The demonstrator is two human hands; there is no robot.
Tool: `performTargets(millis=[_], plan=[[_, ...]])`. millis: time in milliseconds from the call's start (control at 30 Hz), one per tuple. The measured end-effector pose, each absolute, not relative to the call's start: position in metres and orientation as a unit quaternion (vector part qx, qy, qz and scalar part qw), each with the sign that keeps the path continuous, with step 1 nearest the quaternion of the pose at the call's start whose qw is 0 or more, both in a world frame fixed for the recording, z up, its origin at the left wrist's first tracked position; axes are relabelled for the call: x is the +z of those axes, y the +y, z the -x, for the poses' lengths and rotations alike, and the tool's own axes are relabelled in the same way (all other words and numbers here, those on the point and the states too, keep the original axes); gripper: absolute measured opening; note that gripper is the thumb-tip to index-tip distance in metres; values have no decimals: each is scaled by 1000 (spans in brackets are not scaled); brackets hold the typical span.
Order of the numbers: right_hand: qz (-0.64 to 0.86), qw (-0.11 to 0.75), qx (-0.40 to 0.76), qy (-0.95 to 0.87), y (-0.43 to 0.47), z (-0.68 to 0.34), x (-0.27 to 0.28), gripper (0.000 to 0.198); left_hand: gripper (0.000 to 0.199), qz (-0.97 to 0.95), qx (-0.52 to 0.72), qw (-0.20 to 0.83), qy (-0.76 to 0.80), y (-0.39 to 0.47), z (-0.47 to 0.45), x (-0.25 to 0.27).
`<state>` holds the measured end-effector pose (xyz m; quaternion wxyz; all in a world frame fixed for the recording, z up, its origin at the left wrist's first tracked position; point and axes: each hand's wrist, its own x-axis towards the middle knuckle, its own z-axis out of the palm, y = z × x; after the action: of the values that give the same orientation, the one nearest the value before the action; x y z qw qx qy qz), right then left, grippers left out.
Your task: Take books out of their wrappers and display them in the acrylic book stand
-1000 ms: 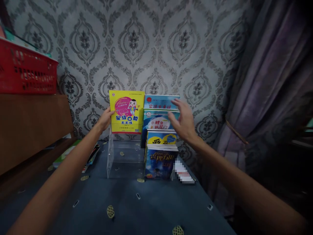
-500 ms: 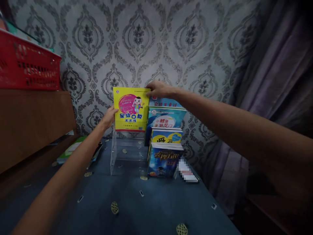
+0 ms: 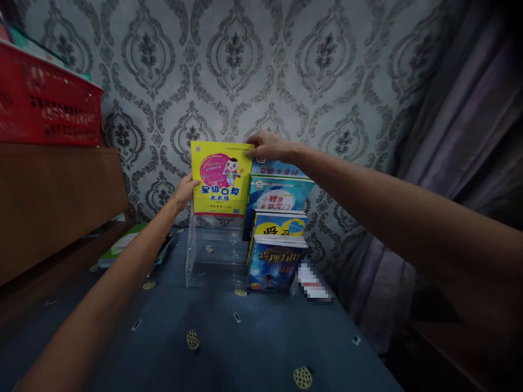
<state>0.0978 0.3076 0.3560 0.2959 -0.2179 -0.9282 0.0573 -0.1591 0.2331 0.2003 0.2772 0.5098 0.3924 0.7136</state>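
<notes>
Where a clear plastic rack point(image 3: 190, 253) stands, both hands point(image 3: 186, 192) point(image 3: 269, 146) pinch a rectangular yellow book point(image 3: 220, 179).

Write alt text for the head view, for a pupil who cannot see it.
The left hand holds a yellow arithmetic workbook by its left edge, the right hand touching its upper right corner, at a clear tiered stand. Alongside, books rise in tiers.

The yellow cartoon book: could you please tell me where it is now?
In the head view, the yellow cartoon book is left of centre, at the top of the clear stand, between the left hand and right hand.
</notes>
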Motion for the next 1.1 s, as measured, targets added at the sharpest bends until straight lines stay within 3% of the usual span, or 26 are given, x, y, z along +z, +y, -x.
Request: performTargets(millis=[300,533,700,800,867,933,1033,1100], plan=[[220,290,34,-931,305,-100,357,5,38,-512,714,274,390,231,158,201],[191,321,-6,-928,324,-97,358,30,38,-518,723,272,368,226,151,200],[182,445,-56,-875,294,-108,349,24,33,-497,746,192,400,218,157,196],[141,541,-58,-827,246,-124,301,26,27,-477,750,98,447,198,168,163],[104,525,-16,-845,208,-136,246,28,22,-492,698,17,519,173,173,122],[56,445,54,-892,173,-147,179,26,21,-536,586,-66,604,141,173,76],[-16,279,147,-949,131,-155,78,26,12,-558,514,-79,647,95,170,18],[22,251,210,-945,112,-151,25,28,18,-585,437,-113,674,74,173,-4]])
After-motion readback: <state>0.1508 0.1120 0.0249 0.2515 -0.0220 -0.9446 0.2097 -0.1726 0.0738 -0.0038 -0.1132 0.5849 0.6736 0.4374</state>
